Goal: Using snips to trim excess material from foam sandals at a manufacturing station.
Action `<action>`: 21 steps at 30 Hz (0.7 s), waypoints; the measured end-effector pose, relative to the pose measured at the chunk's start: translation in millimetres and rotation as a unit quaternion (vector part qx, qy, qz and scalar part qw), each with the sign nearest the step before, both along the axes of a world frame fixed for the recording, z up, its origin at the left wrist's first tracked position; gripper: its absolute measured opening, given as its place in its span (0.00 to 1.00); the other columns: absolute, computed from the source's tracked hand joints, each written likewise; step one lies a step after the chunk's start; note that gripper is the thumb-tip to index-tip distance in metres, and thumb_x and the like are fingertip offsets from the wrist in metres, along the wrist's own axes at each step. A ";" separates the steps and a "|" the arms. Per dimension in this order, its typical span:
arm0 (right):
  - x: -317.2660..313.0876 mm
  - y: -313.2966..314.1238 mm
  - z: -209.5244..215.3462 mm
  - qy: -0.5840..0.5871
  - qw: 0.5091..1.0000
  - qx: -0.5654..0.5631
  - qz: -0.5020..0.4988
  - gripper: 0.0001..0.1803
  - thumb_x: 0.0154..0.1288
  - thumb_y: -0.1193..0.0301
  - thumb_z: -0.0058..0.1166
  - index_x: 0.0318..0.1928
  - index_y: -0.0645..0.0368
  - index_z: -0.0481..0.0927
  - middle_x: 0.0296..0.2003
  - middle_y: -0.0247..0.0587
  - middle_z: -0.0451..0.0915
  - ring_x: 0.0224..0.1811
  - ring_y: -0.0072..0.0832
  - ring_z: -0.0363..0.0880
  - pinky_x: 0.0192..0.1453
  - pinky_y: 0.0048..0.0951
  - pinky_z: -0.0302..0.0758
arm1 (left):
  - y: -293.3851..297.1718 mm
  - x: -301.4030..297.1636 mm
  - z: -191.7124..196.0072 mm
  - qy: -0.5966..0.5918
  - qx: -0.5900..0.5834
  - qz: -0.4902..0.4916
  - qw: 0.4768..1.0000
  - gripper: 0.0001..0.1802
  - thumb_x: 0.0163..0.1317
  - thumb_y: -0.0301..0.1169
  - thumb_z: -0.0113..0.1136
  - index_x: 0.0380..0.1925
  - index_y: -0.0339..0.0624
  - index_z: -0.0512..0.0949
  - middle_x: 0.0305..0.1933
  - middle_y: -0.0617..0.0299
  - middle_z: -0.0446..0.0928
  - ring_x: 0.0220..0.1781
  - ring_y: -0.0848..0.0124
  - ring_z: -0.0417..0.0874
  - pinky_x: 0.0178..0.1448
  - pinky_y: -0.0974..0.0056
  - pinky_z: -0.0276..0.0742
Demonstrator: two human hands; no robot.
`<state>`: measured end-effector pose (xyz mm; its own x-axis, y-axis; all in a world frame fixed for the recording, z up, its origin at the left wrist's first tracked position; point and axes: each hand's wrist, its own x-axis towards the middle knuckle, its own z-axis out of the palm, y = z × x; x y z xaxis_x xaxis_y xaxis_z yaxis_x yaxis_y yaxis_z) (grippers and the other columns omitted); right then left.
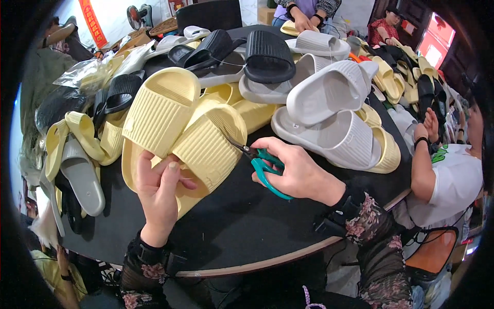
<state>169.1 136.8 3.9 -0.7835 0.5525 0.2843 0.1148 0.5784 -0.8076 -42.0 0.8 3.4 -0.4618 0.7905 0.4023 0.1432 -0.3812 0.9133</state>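
Note:
A pair of pale yellow slide sandals with ribbed straps lies before me, the left sandal (160,121) beside the right sandal (211,157). My left hand (158,193) grips them where the two straps meet, thumb and fingers closed together. Whether a thread is also pinched there is too small to tell. In my right hand (303,170) is a pair of scissors (270,175) with teal handles. Their dark blades point left, over the right sandal's strap edge. Grey slides (329,92) are stacked just beyond my right hand.
More sandals cover the black table (247,226), including a black slide (268,56) in the middle and a grey one (82,177) at left. A person in a white shirt (453,180) sits at right. Across the table, another person's hands (306,23) hold a yellow sandal.

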 end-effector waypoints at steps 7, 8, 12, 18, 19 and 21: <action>0.2 -0.9 -2.0 0.013 1.000 -0.005 0.003 0.22 0.54 0.71 0.62 0.48 0.65 0.70 0.32 0.48 0.78 0.32 0.32 0.80 0.38 0.30 0.76 | -1.5 -0.2 -5.5 0.026 -0.025 -0.001 0.999 0.21 0.68 0.26 0.46 0.57 0.28 0.56 0.43 0.49 0.77 0.28 0.71 0.80 0.32 0.70 0.80; -0.4 -2.0 -1.9 0.032 0.999 -0.022 0.006 0.22 0.54 0.72 0.61 0.48 0.65 0.70 0.32 0.49 0.78 0.32 0.31 0.80 0.38 0.30 0.76 | -3.8 -0.8 -3.9 0.029 -0.025 0.001 0.999 0.21 0.68 0.26 0.46 0.57 0.28 0.56 0.43 0.49 0.77 0.28 0.71 0.80 0.32 0.70 0.80; 0.0 -2.7 -2.2 0.065 0.998 -0.021 -0.006 0.23 0.54 0.72 0.62 0.49 0.65 0.70 0.31 0.48 0.78 0.32 0.30 0.80 0.38 0.29 0.75 | -5.7 -1.3 -7.3 0.059 -0.035 -0.010 0.998 0.19 0.68 0.26 0.45 0.55 0.27 0.58 0.38 0.51 0.78 0.26 0.73 0.79 0.30 0.71 0.78; 2.1 -6.1 5.1 0.045 0.999 -0.016 -0.023 0.23 0.55 0.72 0.60 0.51 0.64 0.70 0.31 0.45 0.78 0.31 0.23 0.78 0.36 0.26 0.75 | -8.0 0.8 -4.4 0.123 -0.039 -0.011 0.992 0.15 0.69 0.25 0.45 0.52 0.28 0.63 0.33 0.55 0.77 0.26 0.73 0.79 0.30 0.72 0.75; 1.7 -6.3 5.0 0.050 0.998 -0.010 -0.020 0.23 0.55 0.72 0.60 0.51 0.65 0.70 0.32 0.45 0.78 0.31 0.23 0.78 0.35 0.26 0.75 | -8.0 2.0 -4.2 0.097 -0.034 -0.029 0.994 0.14 0.69 0.25 0.45 0.51 0.28 0.64 0.33 0.55 0.77 0.26 0.73 0.79 0.30 0.72 0.74; 1.7 -7.3 6.8 0.055 0.998 -0.004 -0.018 0.23 0.55 0.72 0.59 0.51 0.65 0.70 0.32 0.45 0.78 0.31 0.22 0.78 0.35 0.26 0.75 | -7.8 4.0 -2.9 0.105 -0.031 -0.033 0.993 0.14 0.69 0.25 0.45 0.51 0.28 0.64 0.33 0.56 0.77 0.26 0.73 0.79 0.30 0.73 0.74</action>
<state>170.8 129.5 10.7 -0.7276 0.5821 0.3628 0.0454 0.5687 -0.8213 -38.0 -7.0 0.6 -0.3186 0.8427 0.4339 0.3096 -0.3401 0.8879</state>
